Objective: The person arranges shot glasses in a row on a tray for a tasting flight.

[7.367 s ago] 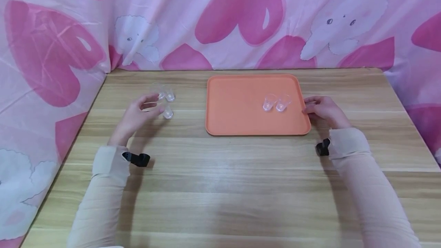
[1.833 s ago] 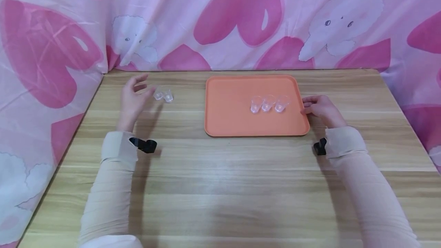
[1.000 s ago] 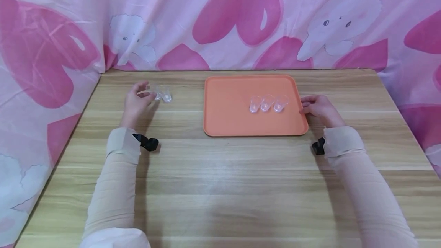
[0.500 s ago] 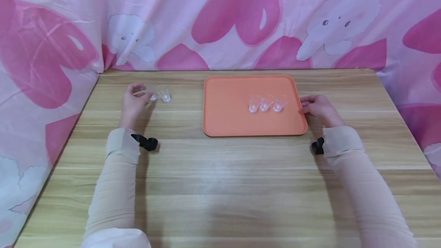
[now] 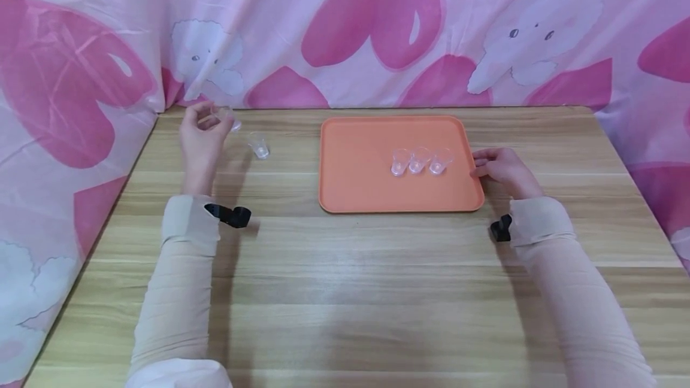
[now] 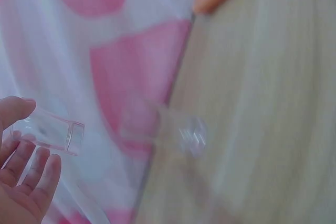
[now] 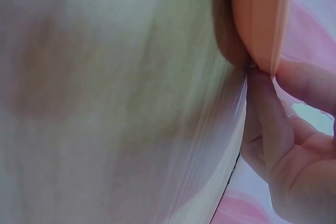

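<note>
The left hand (image 5: 200, 130) is pinching a small clear plastic cup (image 5: 225, 117) between thumb and fingertips, holding it raised over the table's (image 5: 345, 292) far left corner, apparently to carry it; a second cup (image 5: 259, 145) is standing just beside it on the wood-grain top. The right hand (image 5: 501, 171) is gripping the right rim of the smooth orange tray (image 5: 361, 160), fingers curled on its edge, probably to steady it. Three matching cups (image 5: 421, 161) are standing in a row near the tray's right edge, close together.
</note>
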`<act>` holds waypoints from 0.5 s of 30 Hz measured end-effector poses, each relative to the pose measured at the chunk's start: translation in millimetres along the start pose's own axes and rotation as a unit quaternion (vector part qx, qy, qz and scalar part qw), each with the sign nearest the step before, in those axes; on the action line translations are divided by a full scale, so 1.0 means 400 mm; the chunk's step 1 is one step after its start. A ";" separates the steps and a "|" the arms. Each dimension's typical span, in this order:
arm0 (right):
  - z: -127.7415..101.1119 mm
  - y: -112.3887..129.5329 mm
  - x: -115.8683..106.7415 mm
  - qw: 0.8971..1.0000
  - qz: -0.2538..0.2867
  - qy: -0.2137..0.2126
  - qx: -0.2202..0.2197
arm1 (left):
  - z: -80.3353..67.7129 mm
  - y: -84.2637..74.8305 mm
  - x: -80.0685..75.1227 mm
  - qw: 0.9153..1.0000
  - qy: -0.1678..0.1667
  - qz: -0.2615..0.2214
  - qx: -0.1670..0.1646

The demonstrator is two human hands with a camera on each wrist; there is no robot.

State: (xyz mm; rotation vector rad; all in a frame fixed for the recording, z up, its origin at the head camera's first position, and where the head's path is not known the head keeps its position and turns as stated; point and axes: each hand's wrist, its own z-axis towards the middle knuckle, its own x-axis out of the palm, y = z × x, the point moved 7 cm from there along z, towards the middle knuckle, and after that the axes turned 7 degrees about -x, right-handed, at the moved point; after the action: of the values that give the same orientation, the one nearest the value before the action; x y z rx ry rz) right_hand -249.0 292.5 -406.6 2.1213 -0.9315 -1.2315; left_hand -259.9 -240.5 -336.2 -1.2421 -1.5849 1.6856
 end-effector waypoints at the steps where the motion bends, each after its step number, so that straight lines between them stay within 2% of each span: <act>1: -0.001 0.000 -0.001 1.000 -0.001 0.000 0.000 | -0.008 -0.015 0.010 1.000 0.007 -0.002 0.006; 5: 0.000 0.001 -0.003 1.000 -0.004 -0.001 -0.011 | -0.041 -0.064 0.060 0.998 0.047 -0.015 0.024; 8: 0.003 -0.001 -0.004 1.000 -0.002 0.000 -0.013 | -0.068 -0.080 0.107 0.996 0.083 -0.023 0.025; 11: 0.004 -0.004 -0.004 1.000 0.002 0.003 -0.009 | -0.093 -0.079 0.157 0.992 0.123 -0.032 0.015; 15: 0.006 -0.007 -0.003 1.000 0.005 0.006 -0.006 | -0.119 -0.063 0.216 0.985 0.169 -0.015 -0.004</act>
State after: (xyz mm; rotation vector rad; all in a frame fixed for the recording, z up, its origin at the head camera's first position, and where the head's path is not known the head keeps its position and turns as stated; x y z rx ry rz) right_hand -250.8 295.0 -408.9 2.1096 -0.9278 -1.2157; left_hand -263.1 -138.9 -330.7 -1.4142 -1.3968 1.3627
